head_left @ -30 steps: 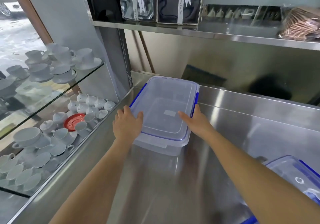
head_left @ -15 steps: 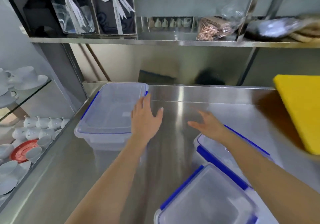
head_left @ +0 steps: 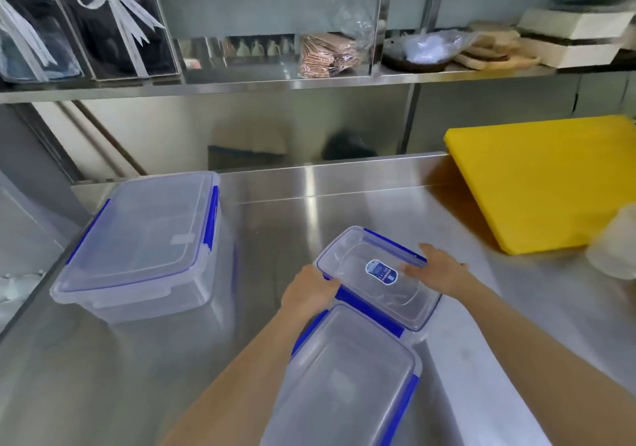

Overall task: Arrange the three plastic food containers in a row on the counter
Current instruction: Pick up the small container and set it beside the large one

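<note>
Three clear plastic containers with blue clips stand on the steel counter (head_left: 344, 187). The large container (head_left: 137, 239) sits at the back left, apart from the others. A smaller container with a round blue label (head_left: 364, 294) is in the middle, and a third container (head_left: 344, 376) lies right in front of it, touching it. My left hand (head_left: 309, 292) grips the labelled container's left rim. My right hand (head_left: 440, 270) lies over its right edge, fingers on the lid. My forearms cross over the near container's sides.
A thick yellow cutting board (head_left: 537, 184) leans at the back right, with a blurred white object (head_left: 616, 246) in front of it. A steel shelf (head_left: 309, 82) with boxes and bags runs overhead. The counter's left edge drops beside the large container.
Both hands left the large container at the back left and swung right. They now hold the labelled container. The view has turned right and down.
</note>
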### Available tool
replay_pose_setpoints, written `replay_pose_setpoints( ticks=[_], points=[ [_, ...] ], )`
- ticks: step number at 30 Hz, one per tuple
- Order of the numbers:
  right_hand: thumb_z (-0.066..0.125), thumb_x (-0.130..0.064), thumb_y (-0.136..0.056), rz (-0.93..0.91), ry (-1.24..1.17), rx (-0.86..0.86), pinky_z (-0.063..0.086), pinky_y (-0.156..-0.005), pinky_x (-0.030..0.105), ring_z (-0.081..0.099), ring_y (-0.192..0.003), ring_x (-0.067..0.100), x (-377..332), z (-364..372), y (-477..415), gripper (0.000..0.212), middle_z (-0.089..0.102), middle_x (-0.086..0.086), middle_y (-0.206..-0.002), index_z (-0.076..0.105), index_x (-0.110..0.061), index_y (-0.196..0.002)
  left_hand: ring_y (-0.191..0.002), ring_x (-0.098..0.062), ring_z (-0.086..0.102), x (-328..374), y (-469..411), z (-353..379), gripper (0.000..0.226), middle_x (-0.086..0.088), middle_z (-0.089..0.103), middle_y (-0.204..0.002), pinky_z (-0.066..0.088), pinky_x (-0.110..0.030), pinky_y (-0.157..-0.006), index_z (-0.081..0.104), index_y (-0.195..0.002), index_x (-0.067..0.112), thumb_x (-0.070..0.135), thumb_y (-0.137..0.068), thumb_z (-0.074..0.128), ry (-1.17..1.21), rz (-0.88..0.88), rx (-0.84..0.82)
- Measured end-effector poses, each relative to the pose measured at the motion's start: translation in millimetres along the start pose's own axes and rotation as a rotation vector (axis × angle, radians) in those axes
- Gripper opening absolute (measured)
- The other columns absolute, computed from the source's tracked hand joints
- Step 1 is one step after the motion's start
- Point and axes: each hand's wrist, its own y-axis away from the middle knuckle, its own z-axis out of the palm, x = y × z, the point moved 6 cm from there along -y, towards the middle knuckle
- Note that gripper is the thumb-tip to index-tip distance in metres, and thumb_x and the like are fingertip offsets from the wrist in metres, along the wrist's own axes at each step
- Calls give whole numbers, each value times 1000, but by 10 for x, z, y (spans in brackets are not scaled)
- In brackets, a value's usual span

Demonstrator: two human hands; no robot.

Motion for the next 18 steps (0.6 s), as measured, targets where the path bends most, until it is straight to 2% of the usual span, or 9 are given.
replay_pose_setpoints(
  ticks=[2,4,6,8,10,13,16,18],
  points=[
    [57,-45,-86,-3,-134,-49,44,-94,39,55,-111,28,16,49,-24,61,51,12,-136,38,-13,-134,-54,-21,45,50,2,55,22,-2,51,-59,38,-28,-57,45,-62,13,26,-78,50,17,45,4],
    [58,-41,-86,-34,-171,-52,47,-89,36,56,-108,28,-4,64,-62,57,53,13,-133,40,-11,-132,-51,-18,42,70,3,75,24,3,45,-55,35,-27,-52,43,-66,10,28,-81,50,42,52,27],
    [58,-45,-86,-49,-145,-22,48,-92,39,57,-112,31,-25,48,-74,61,53,13,-133,39,-10,-132,-62,-16,51,74,18,58,23,5,51,-67,37,-28,-54,48,-92,9,31,-85,51,89,51,57],
    [56,-50,-84,-60,-93,8,49,-92,41,58,-112,32,-81,39,-179,65,54,13,-132,38,-11,-132,-80,-18,58,68,-52,32,34,4,58,-89,42,-28,-63,45,-112,13,35,-88,53,173,31,86],
    [54,-55,-83,-52,-56,38,50,-90,42,60,-108,33,-116,40,-166,67,56,13,-129,37,-12,-131,-93,-21,60,70,-50,16,39,0,60,-107,47,-31,-75,45,-116,14,37,-86,57,244,35,81],
    [52,-58,-82,-89,-59,34,52,-83,43,62,-99,33,-225,111,-169,64,60,15,-121,40,-12,-126,-101,-16,63,96,-88,109,43,2,64,-116,52,-37,-93,48,-116,23,35,-80,67,410,93,-92],
    [53,-59,-81,-160,-170,6,54,-71,37,60,-86,24,-340,211,-144,62,62,7,-113,41,-18,-126,-114,-10,53,70,-134,116,75,17,52,-118,45,-37,-102,30,-128,31,40,-71,78,389,149,-208],
    [60,-52,-80,-242,-356,-144,51,-69,26,57,-89,13,-408,268,-90,62,57,-11,-111,33,-30,-131,-127,-16,45,-55,-223,92,122,11,41,-136,43,-44,-107,6,-145,32,53,-52,84,279,134,-221]
  ],
)
